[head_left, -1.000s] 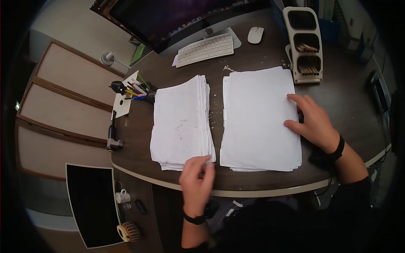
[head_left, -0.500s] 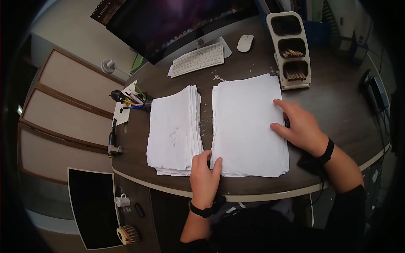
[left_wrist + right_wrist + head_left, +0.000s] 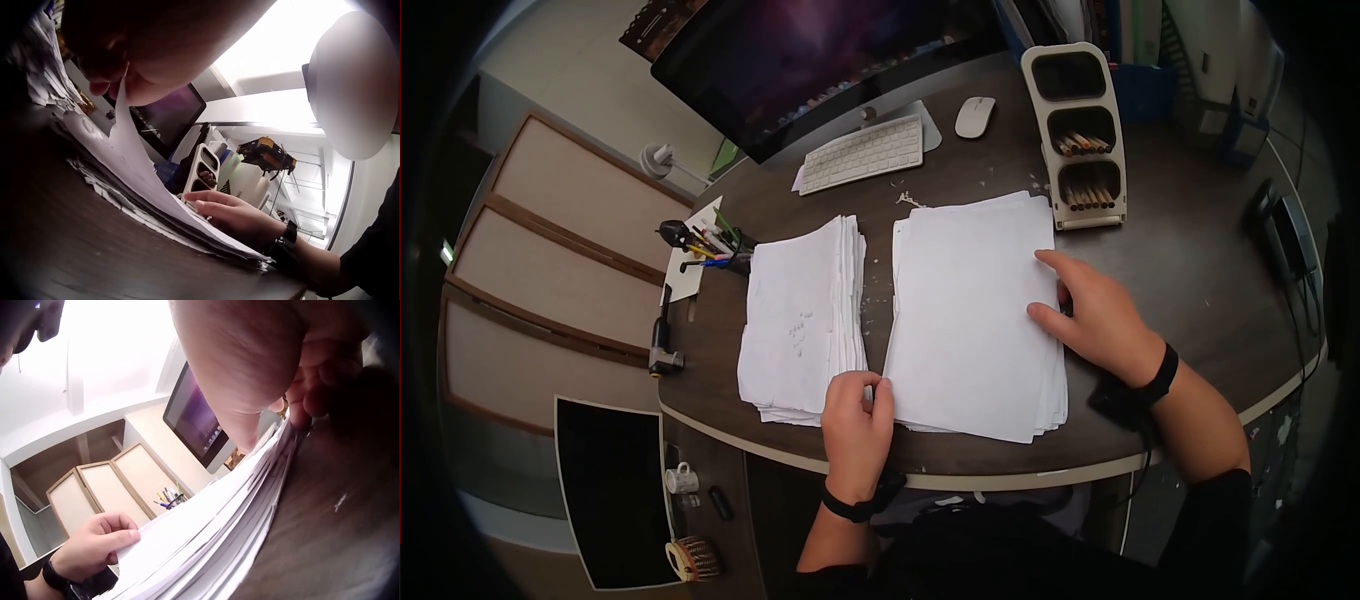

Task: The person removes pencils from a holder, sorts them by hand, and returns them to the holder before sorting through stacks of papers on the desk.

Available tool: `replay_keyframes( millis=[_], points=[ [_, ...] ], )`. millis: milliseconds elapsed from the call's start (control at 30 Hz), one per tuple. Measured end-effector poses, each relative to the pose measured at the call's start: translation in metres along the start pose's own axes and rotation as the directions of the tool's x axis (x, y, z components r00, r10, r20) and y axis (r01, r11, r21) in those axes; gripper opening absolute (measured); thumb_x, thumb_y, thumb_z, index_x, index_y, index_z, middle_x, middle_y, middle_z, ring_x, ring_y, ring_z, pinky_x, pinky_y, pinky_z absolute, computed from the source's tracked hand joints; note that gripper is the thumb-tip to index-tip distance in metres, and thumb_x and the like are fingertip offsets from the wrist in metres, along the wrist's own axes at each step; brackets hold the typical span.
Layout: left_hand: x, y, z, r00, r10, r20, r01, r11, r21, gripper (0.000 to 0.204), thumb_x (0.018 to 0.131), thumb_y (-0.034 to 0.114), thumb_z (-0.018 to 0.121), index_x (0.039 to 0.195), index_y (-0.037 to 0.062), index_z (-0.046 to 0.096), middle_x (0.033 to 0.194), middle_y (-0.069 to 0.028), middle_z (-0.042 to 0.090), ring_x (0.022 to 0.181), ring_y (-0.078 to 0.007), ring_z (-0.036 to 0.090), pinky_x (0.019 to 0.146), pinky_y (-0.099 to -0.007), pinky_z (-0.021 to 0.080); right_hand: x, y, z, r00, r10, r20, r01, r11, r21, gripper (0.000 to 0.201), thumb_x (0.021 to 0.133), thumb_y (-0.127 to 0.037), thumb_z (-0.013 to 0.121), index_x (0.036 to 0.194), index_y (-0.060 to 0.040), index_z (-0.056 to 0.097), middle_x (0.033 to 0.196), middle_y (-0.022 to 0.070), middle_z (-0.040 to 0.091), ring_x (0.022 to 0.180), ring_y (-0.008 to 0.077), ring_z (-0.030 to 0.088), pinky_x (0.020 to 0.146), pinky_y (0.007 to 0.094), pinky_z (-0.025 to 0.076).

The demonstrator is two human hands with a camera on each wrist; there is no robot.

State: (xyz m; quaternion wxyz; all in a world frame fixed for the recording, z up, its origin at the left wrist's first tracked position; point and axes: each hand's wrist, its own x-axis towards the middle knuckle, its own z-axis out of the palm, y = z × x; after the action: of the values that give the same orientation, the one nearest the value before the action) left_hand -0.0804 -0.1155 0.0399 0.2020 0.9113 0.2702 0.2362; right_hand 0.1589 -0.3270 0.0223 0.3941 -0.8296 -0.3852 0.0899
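Two stacks of white paper lie side by side on the dark desk. My left hand pinches the near left corner of the top sheet on the right stack; in the left wrist view that sheet bends up between thumb and fingers. My right hand rests at the right edge of the same stack, thumb and index finger extended over the paper, the other fingers down beside it. The left stack, with faint grey marks on its top sheet, lies just left of my left hand.
Behind the stacks are a keyboard, a mouse and a monitor. A beige holder with pencils stands at the back right, a pen cup at the left. A phone sits far right.
My left hand has moved from the left stack's near corner to the right stack and taken hold of its top sheet's corner. That sheet has turned slightly. My right hand stays at the stack's edge.
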Motion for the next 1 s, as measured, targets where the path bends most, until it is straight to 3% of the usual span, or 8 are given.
replay_keyframes(
  millis=[67, 133, 167, 233, 333, 533, 700, 1000],
  points=[
    [0.0, 0.002, -0.002, 0.999, -0.019, -0.034, 0.018, 1.0, -0.014, 0.011, 0.096, 0.007, 0.07, 0.099, -0.0021, 0.065, 0.077, -0.0108, 0.066, 0.062, -0.0177, 0.06, 0.059, -0.0337, 0.05, 0.0, 0.0, 0.002, 1.0, 0.004, -0.02, -0.003, 1.0, 0.026, 0.061, 0.089, -0.029, 0.076, 0.14, -0.0031, 0.055, 0.099, 0.0158, 0.067, 0.083, 0.0293, 0.067, 0.076, 0.0401, 0.055],
    [-0.002, 0.001, -0.002, 0.98, -0.192, -0.041, 0.169, 0.929, -0.328, 0.011, 0.1, 0.009, 0.067, 0.101, -0.0015, 0.064, 0.075, -0.0056, 0.063, 0.056, -0.01, 0.054, 0.053, -0.0288, 0.047, 0.0, 0.0, 0.001, 1.0, 0.022, -0.008, -0.022, 0.999, 0.037, 0.062, 0.089, -0.029, 0.076, 0.141, -0.0031, 0.055, 0.097, 0.0157, 0.067, 0.082, 0.029, 0.066, 0.076, 0.0398, 0.055],
    [0.0, 0.001, -0.007, 0.98, -0.194, -0.048, 0.169, 0.93, -0.325, 0.011, 0.1, 0.009, 0.067, 0.101, -0.0015, 0.064, 0.075, -0.0056, 0.063, 0.056, -0.01, 0.054, 0.053, -0.0288, 0.047, 0.001, 0.0, 0.001, 0.999, 0.048, 0.005, -0.048, 0.998, 0.045, 0.062, 0.089, -0.029, 0.076, 0.141, -0.0032, 0.055, 0.096, 0.0156, 0.067, 0.081, 0.0288, 0.066, 0.075, 0.0394, 0.055],
    [0.009, -0.001, -0.022, 0.916, -0.4, -0.004, 0.32, 0.737, -0.596, 0.012, 0.103, 0.012, 0.065, 0.105, 0.0001, 0.062, 0.075, -0.0007, 0.061, 0.054, -0.0054, 0.052, 0.048, -0.0228, 0.044, 0.001, 0.002, 0.003, 0.999, 0.046, 0.001, -0.046, 0.998, 0.052, 0.063, 0.089, -0.029, 0.076, 0.141, -0.0033, 0.055, 0.095, 0.0155, 0.066, 0.081, 0.0286, 0.065, 0.075, 0.0392, 0.054],
    [0.019, -0.031, -0.046, 0.891, -0.453, -0.027, 0.304, 0.64, -0.706, 0.015, 0.104, 0.016, 0.065, 0.108, 0.003, 0.058, 0.073, 0.0015, 0.06, 0.051, -0.0033, 0.051, 0.044, -0.0193, 0.04, 0.001, 0.0, 0.002, 0.998, 0.066, 0.011, -0.066, 0.996, 0.054, 0.063, 0.089, -0.03, 0.076, 0.142, -0.0037, 0.055, 0.093, 0.0151, 0.065, 0.08, 0.0282, 0.065, 0.074, 0.0391, 0.054],
    [0.027, -0.111, -0.087, 0.849, -0.498, -0.177, 0.304, 0.734, -0.608, 0.014, 0.105, 0.018, 0.063, 0.106, 0.0042, 0.058, 0.071, 0.0019, 0.059, 0.051, -0.0028, 0.049, 0.045, -0.0186, 0.04, 0.002, -0.001, 0.002, 0.999, 0.05, 0.006, -0.051, 0.998, 0.047, 0.061, 0.09, -0.03, 0.076, 0.141, -0.0041, 0.055, 0.091, 0.014, 0.065, 0.079, 0.0282, 0.065, 0.072, 0.04, 0.053],
    [0.025, -0.167, -0.098, 0.827, -0.54, -0.158, 0.36, 0.724, -0.589, 0.013, 0.106, 0.017, 0.061, 0.105, 0.0042, 0.058, 0.072, 0.0015, 0.059, 0.051, -0.0042, 0.049, 0.045, -0.0198, 0.039, 0.002, 0.0, 0.002, 1.0, 0.029, 0.0, -0.029, 0.999, 0.038, 0.06, 0.09, -0.03, 0.076, 0.14, -0.0038, 0.055, 0.09, 0.0142, 0.066, 0.079, 0.0287, 0.066, 0.072, 0.0403, 0.054],
    [0.032, -0.194, -0.099, 0.811, -0.582, -0.061, 0.403, 0.632, -0.662, 0.012, 0.106, 0.017, 0.061, 0.104, 0.0052, 0.058, 0.071, 0.0019, 0.057, 0.051, -0.0054, 0.049, 0.045, -0.0206, 0.039, 0.0, -0.008, -0.003, 0.992, 0.076, 0.097, -0.073, 0.997, -0.041, 0.064, 0.086, -0.029, 0.078, 0.139, 0.0003, 0.056, 0.095, 0.0175, 0.069, 0.084, 0.0314, 0.069, 0.075, 0.042, 0.055]
  ],
)
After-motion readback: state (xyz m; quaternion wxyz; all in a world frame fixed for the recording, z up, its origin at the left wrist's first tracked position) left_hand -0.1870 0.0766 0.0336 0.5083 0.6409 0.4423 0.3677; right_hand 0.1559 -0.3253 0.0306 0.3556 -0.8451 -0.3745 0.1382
